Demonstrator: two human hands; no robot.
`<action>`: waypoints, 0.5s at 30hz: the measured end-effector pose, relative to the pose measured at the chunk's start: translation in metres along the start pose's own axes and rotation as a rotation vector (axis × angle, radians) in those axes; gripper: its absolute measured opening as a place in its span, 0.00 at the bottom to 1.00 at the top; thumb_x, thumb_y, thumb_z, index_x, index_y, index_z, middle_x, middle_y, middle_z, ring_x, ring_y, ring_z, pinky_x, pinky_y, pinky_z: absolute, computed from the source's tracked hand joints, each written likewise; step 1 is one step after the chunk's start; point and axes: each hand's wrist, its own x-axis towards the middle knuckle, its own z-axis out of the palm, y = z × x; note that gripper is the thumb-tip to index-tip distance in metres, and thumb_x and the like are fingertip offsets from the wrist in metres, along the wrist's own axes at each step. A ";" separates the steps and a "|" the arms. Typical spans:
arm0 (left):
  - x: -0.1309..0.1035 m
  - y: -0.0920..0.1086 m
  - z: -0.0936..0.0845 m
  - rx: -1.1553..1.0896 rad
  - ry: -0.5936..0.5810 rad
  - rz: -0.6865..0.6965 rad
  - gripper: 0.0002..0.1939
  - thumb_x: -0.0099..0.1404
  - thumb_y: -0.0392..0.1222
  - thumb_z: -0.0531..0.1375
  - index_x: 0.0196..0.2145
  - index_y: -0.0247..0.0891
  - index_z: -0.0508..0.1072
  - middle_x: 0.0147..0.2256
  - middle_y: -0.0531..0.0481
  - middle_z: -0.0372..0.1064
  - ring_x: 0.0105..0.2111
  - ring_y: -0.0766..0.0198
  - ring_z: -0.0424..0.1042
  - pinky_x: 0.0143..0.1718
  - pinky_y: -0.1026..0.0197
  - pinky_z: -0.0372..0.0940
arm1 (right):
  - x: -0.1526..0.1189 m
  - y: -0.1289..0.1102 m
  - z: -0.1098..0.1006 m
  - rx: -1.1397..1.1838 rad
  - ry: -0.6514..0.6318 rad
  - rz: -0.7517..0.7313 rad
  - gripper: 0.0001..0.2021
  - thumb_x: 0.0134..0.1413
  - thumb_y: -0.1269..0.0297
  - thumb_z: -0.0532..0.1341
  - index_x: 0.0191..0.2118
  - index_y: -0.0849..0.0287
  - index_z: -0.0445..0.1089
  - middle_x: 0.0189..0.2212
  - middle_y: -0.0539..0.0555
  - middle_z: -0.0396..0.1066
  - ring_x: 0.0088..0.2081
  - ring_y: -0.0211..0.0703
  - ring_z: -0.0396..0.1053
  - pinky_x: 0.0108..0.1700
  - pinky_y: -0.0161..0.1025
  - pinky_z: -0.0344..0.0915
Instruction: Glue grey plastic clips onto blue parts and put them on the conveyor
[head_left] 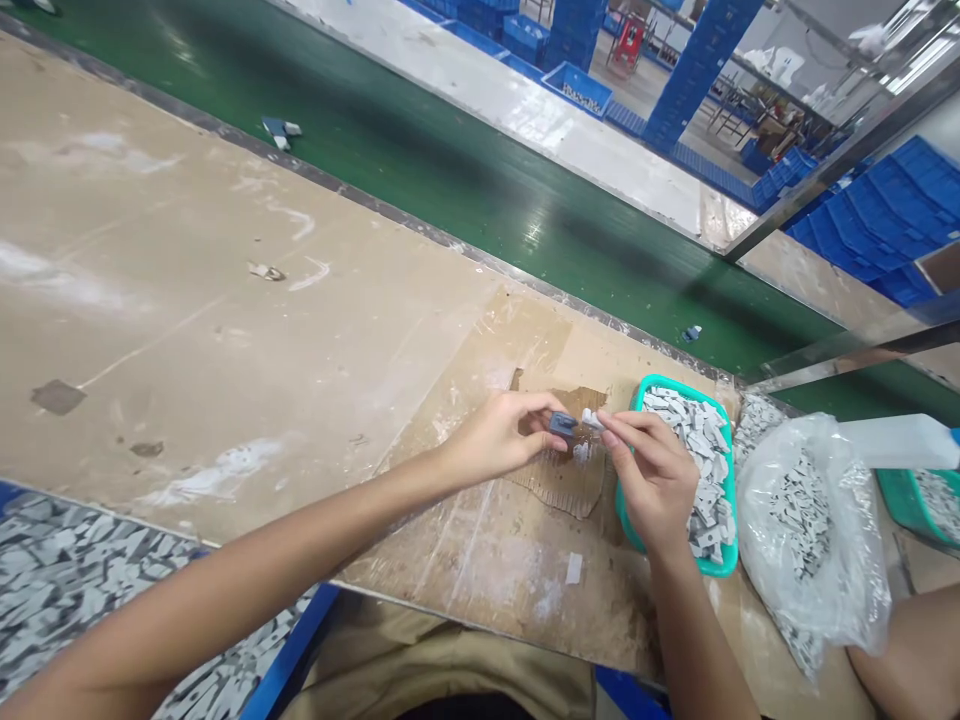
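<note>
At the far left, a blue crate (289, 655) full of pale grey parts (67, 570) stood below the edge of the desk (217, 340), partly behind the left forearm. Beyond the desk ran a green belt (450, 170) with a small blue-and-white piece (281, 131) on it. The left hand (504, 432) reached in over the desk, thumb and fingertips pinched around a dark grey piece (562, 424). Just to its right, in front of the right fingertips, was a white piece (591, 418), held in a narrow pinch by the right hand (664, 480). The two pieces seemed just apart, though they were too small to be sure. Torn cardboard (566, 492) lay beneath them. The right hand partly covered a teal basket (732, 500) heaped with pale parts; beside that stood a clear bag (847, 570) of similar parts, near another person's arm (911, 650).
</note>
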 end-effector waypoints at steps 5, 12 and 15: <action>-0.004 0.002 0.000 0.019 -0.003 0.090 0.07 0.60 0.38 0.65 0.36 0.34 0.75 0.31 0.49 0.76 0.31 0.65 0.74 0.35 0.65 0.67 | -0.001 -0.001 0.001 -0.009 -0.044 -0.024 0.20 0.58 0.77 0.62 0.49 0.44 0.76 0.38 0.50 0.74 0.40 0.39 0.73 0.43 0.38 0.71; -0.004 -0.001 -0.003 0.167 0.009 0.146 0.10 0.58 0.43 0.67 0.36 0.33 0.77 0.29 0.50 0.74 0.28 0.66 0.71 0.31 0.66 0.63 | -0.001 -0.002 0.000 -0.011 -0.089 -0.025 0.20 0.59 0.76 0.61 0.50 0.43 0.75 0.39 0.51 0.74 0.41 0.39 0.73 0.43 0.38 0.71; -0.004 0.000 -0.003 0.184 0.012 0.155 0.09 0.58 0.42 0.67 0.35 0.34 0.78 0.28 0.51 0.74 0.28 0.67 0.71 0.31 0.67 0.63 | -0.001 -0.003 0.000 -0.009 -0.092 -0.025 0.19 0.59 0.76 0.61 0.50 0.43 0.75 0.39 0.51 0.74 0.41 0.40 0.73 0.42 0.38 0.71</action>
